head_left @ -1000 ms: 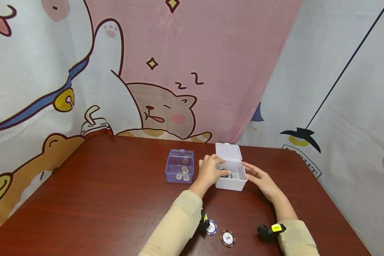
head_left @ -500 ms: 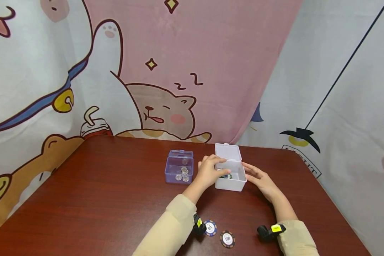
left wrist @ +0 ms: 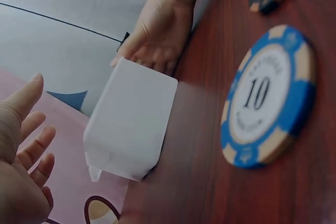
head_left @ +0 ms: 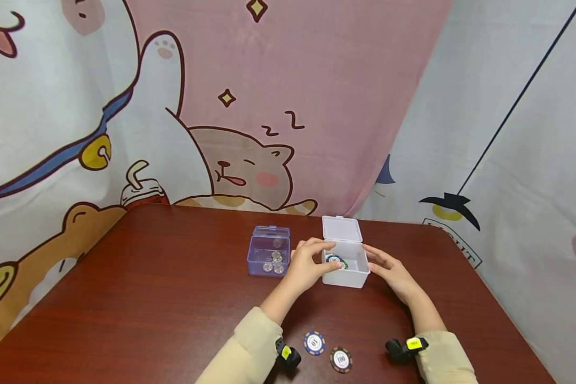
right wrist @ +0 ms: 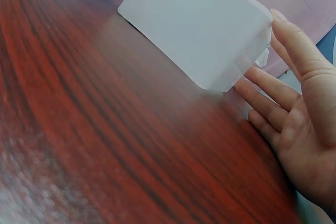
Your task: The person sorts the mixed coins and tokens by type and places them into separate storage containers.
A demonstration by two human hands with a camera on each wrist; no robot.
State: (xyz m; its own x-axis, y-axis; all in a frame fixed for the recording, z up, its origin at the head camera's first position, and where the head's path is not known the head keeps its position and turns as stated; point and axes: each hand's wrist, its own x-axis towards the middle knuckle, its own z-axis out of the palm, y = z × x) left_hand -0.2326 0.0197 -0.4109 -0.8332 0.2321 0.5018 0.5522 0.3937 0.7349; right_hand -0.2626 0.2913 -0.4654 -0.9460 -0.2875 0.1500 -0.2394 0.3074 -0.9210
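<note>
A white plastic box [head_left: 346,278] stands on the table with its lid [head_left: 342,229] raised at the back. Poker chips [head_left: 334,259] lie inside, towards its left side. My left hand [head_left: 308,264] is at the box's left rim, thumb and fingers spread apart and holding nothing. In the left wrist view that hand [left wrist: 23,153] appears apart from the box. My right hand [head_left: 394,273] rests its extended fingers against the box's right side; in the right wrist view its thumb [right wrist: 294,40] touches a corner. Nearer me lie a blue poker chip [head_left: 314,343] marked 10 and a black one [head_left: 341,360] marked 100.
Left of the white box is a translucent blue box [head_left: 253,266], lid up, with several silver coins [head_left: 277,257] inside. The brown table [head_left: 149,298] meets a printed cloth [head_left: 326,106] at its back edge.
My left hand has drawn back left and towards me, out of the white box's opening, uncovering the chips in it and the blue chip on the table. My right hand has stayed put.
</note>
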